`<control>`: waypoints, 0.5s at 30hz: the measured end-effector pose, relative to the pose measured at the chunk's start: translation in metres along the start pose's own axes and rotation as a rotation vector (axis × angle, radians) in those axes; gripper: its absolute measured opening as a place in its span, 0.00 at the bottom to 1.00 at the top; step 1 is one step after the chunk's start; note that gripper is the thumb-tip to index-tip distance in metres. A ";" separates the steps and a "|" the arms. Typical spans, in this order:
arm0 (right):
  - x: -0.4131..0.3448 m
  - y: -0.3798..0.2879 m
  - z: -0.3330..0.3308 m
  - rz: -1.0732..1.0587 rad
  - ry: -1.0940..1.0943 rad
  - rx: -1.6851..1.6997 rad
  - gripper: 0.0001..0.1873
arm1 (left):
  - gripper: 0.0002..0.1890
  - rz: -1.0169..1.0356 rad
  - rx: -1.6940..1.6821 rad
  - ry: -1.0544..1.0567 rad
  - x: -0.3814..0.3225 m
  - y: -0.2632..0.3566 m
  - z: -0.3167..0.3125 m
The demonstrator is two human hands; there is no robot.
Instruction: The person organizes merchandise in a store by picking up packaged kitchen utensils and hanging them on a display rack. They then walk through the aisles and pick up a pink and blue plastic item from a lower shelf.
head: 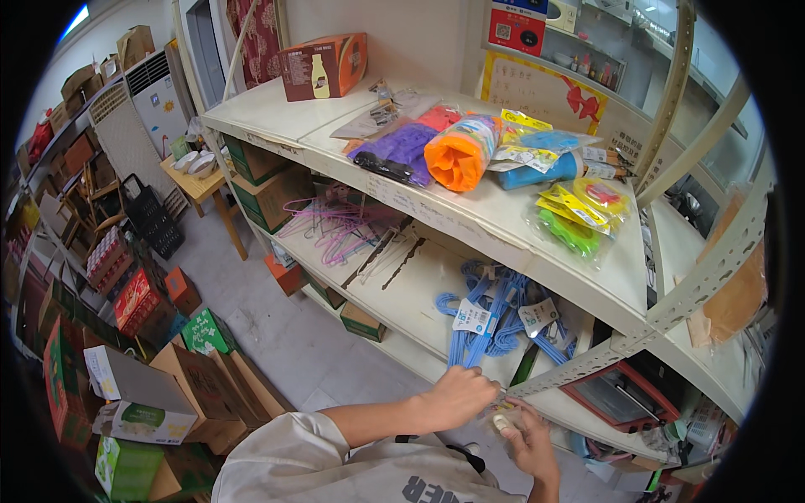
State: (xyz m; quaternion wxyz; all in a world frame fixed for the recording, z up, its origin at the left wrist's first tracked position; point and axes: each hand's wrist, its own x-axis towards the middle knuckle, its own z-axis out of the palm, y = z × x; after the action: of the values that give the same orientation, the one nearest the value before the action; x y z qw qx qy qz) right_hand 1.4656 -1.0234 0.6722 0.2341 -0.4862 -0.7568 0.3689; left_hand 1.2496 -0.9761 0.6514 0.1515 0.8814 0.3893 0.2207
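Note:
My left hand (458, 401) is curled into a fist in front of the middle shelf, just below the ends of the blue clothes hangers (475, 342). Whether it grips anything is hidden. Close beside it on the right, my right hand (533, 443) holds a clear plastic packet (494, 412) with a small cream-coloured thing (501, 423) by the thumb; what the packet contains is unclear. The blue hangers lie in bundles with printed cardboard tags (475, 319).
On the top shelf (264, 116) lie an orange plastic roll (459, 154), purple packaged goods (399, 148), a blue bottle (544, 171) and a green packaged item (569, 231). Pink hangers (333, 226) share the middle shelf. A perforated metal post (710, 276) rises at right. Cardboard boxes (201, 383) crowd the left.

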 end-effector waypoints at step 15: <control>-0.011 0.007 -0.005 -0.043 0.102 0.109 0.13 | 0.07 0.352 -0.158 -0.006 0.069 0.017 -0.027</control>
State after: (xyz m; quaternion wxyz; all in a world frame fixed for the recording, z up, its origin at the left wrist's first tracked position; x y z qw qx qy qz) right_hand 1.4777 -1.0296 0.6704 0.3061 -0.4746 -0.7329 0.3794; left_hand 1.2876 -0.9321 0.7010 0.1807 0.9218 0.2103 0.2709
